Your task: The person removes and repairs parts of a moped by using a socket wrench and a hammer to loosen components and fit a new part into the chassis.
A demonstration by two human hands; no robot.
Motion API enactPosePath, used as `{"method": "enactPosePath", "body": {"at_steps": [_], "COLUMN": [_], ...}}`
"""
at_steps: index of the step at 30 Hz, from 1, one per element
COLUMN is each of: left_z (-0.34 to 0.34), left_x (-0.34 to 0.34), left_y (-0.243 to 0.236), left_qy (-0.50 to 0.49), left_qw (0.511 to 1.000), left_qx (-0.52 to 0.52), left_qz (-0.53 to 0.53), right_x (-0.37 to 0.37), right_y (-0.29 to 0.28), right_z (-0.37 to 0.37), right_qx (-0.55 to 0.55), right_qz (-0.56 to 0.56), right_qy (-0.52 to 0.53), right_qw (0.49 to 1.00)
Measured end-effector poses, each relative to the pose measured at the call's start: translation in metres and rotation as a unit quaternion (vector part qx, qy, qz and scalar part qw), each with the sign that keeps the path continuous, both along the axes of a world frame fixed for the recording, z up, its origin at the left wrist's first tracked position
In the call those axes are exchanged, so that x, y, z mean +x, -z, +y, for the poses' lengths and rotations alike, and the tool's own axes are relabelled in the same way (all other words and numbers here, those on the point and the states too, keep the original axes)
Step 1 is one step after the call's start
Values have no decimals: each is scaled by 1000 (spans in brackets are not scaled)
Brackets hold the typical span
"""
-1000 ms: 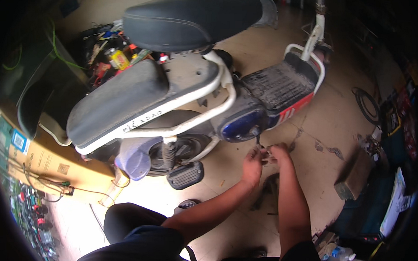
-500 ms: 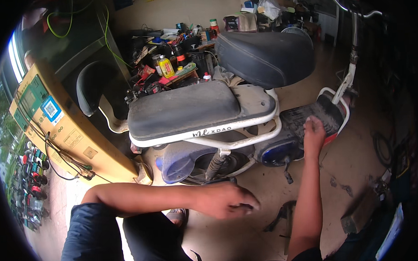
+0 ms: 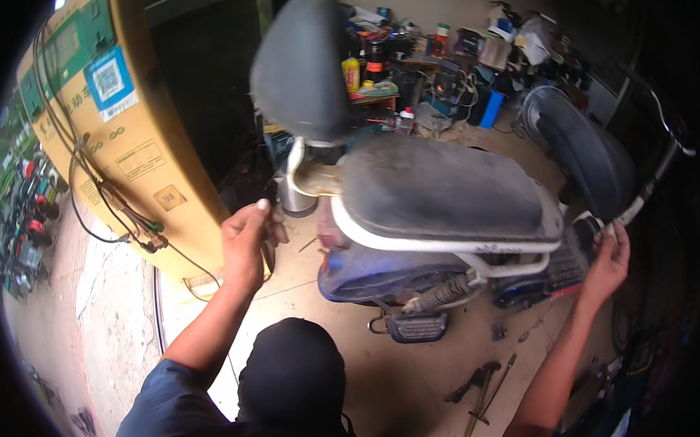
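a dusty two-wheeled scooter with a white tubular metal frame [image 3: 428, 237] stands across the middle of a pale tiled floor [image 3: 291, 296], its handlebar toward the floor's right edge as i view it from above. i see a flat black padded rear seat [image 3: 441, 192], an upright rounded black backrest [image 3: 302, 66] at its left end, and a black front saddle [image 3: 587, 160] beyond its right end. the left hand [image 3: 249, 241] is raised in the air just left of the backrest's base, fingers curled inward with the thumb close by; i cannot tell whether they pinch anything. the right hand [image 3: 607, 265] is near the front saddle's lower end, fingertips drawn together; i cannot tell whether they touch it. a tall yellow box-shaped cabinet [image 3: 160, 194] stands by the floor's sunlit left edge. long thin metal tools [image 3: 495, 389] lie toward the floor's near edge.
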State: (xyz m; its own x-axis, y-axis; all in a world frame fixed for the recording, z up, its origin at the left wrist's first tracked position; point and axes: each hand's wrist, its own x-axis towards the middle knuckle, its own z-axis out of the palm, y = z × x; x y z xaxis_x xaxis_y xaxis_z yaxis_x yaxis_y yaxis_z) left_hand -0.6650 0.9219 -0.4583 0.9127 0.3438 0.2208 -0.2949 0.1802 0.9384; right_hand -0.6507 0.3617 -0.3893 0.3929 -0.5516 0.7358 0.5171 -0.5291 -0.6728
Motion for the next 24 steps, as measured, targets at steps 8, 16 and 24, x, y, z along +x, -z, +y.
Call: {"method": "enactPosePath", "body": {"at_steps": [8,16,24], "left_z": [41,24,-75], "left_x": [84,131,249], "left_y": [165,310,405], "left_qy": [39,33,135], "left_qw": [990,924,787], "left_qx": [41,362,565], "left_qz": [133,121,206], "right_x": [12,42,62], "right_y": [-42,-48,-24], "right_z": [86,182,172], "right_qx": [9,-102,-152], "right_qz": [2,-49,66], "right_qy": [127,203,111], "right_qw": [992,973,980]}}
